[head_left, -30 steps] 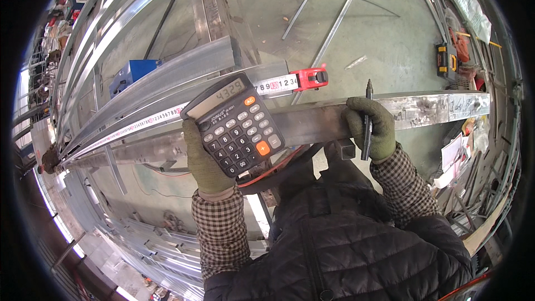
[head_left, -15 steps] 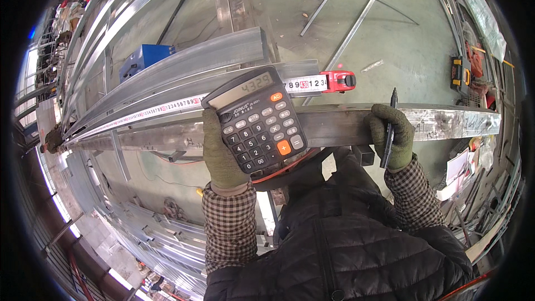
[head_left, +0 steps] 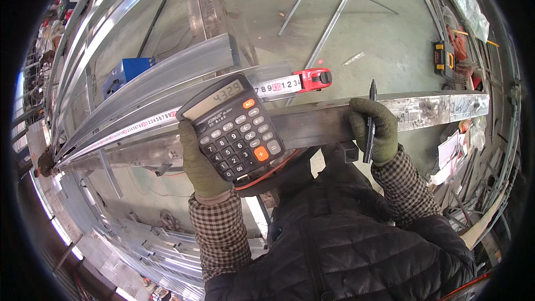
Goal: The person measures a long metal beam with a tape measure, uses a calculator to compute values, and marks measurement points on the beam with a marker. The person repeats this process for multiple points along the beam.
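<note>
In a green work glove, my left hand (head_left: 202, 164) grips the left edge of a dark grey calculator (head_left: 234, 129), whose keys and screen face up. My right hand (head_left: 383, 129), gloved the same way, is closed round a black marker pen (head_left: 371, 122) that stands nearly upright over the metal beam (head_left: 422, 112). Beyond the calculator, a red tape measure (head_left: 314, 79) rests at the end of a grey metal profile (head_left: 214, 57). Its white blade (head_left: 139, 126) runs out far to the left along the profile, partly hidden behind the calculator.
Long metal profiles (head_left: 95, 33) stretch away at the left, beside a blue box (head_left: 127, 74). A black and yellow case (head_left: 443, 59) stands on the floor at the right. More profiles (head_left: 161, 245) lie stacked at the lower left, and papers (head_left: 446, 153) sit at the right.
The view has shifted, so most things appear further left. Both hands keep their holds on the calculator and the marker pen. The calculator appears slightly more tilted.
</note>
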Demonstrator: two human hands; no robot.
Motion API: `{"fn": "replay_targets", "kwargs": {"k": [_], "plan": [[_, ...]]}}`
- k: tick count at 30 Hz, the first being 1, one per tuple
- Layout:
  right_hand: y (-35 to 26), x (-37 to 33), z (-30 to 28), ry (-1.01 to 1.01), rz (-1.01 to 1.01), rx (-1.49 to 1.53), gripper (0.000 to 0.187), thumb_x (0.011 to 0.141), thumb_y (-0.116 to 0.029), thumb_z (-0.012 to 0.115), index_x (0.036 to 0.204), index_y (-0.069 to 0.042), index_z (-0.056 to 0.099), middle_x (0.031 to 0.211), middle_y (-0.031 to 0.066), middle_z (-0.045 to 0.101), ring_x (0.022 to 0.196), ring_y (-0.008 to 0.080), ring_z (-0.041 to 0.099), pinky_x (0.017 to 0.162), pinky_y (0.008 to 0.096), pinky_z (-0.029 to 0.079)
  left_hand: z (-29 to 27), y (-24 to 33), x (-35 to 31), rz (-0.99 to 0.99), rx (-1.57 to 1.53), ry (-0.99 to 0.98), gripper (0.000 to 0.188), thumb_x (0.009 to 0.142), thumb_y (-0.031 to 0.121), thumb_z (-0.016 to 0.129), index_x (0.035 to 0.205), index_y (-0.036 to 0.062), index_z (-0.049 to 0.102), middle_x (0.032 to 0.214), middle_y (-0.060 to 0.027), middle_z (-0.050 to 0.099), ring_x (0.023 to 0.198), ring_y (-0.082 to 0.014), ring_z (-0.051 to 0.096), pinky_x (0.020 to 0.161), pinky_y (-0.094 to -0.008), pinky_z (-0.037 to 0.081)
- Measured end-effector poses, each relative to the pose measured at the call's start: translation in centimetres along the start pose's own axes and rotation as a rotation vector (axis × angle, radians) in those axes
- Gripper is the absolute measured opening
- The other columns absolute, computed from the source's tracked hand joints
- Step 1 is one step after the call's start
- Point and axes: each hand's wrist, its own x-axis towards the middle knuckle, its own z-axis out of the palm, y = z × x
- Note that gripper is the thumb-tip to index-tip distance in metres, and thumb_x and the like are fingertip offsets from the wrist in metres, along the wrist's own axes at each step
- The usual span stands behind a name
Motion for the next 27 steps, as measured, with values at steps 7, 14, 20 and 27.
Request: {"fn": "replay_targets", "kwargs": {"k": [7,14,20,27], "plan": [[-0.01,0.03,-0.14,-0.014,-0.006,0.013,0.028,0.091,-0.006,0.086,0.117,-0.005,0.077,0.096,0.0142,0.081,0.085,0.0259,0.08,0.076,0.0367,0.062,-0.22,-0.07,0.02,0.013,0.038,0.012,0.064,0.113,0.051,0.055,0.151,-0.0002,0.054,0.138,-0.0211,0.07,0.116,-0.0304,0.076,0.093,-0.043,0.07],[-0.14,0.06,-0.17,-0.021,0.003,-0.026,0.028,0.091,-0.007,0.085,0.119,-0.006,0.078,0.096,0.014,0.082,0.085,0.025,0.081,0.076,0.0358,0.062,-0.31,-0.16,0.03,0.035,0.026,0.025,0.065,0.113,0.052,0.055,0.15,-0.0015,0.054,0.139,-0.0223,0.07,0.117,-0.0313,0.076,0.092,-0.0447,0.07],[-0.2,0.0,-0.15,-0.024,0.031,0.012,0.028,0.091,-0.006,0.084,0.119,-0.006,0.078,0.097,0.0146,0.082,0.086,0.0253,0.081,0.077,0.0358,0.063,-0.14,-0.24,0.02,0.009,-0.019,-0.001,0.067,0.112,0.053,0.056,0.151,-0.0017,0.054,0.138,-0.0228,0.069,0.118,-0.0322,0.076,0.093,-0.0453,0.07],[-0.02,-0.07,-0.17,-0.02,0.031,0.025,0.029,0.09,-0.007,0.085,0.119,-0.006,0.078,0.098,0.0141,0.082,0.086,0.0259,0.081,0.077,0.0366,0.063,-0.39,-0.29,0.09,0.017,0.002,0.023,0.066,0.112,0.053,0.055,0.151,-0.0006,0.055,0.138,-0.0225,0.07,0.116,-0.0324,0.077,0.092,-0.0448,0.07]]}}
